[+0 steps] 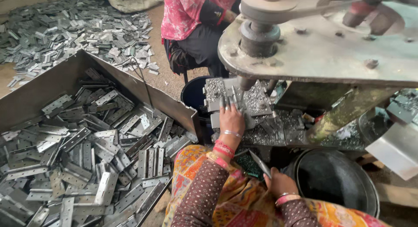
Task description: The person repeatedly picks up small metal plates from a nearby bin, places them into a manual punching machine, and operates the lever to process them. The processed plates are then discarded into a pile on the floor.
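Observation:
My left hand [231,119] reaches forward onto the bed of a press [313,53]. Its fingers lie stretched over a grey hinge plate [215,120] just below the ram [246,82], holding it against the die block [257,98]. Metal chips cover the bed around it. My right hand [278,182] rests low over my lap, closed on a thin grey metal strip [260,162] that points up and left. Both wrists wear bangles, and my patterned sleeves come in from the bottom edge.
A big sheet-metal bin [39,90] on my left holds several hinge plates [96,153]. More lie heaped on the floor [65,26] beyond. A seated person in pink [191,18] is across the press. A black tub [335,179] is right, a dark bucket [191,94] ahead.

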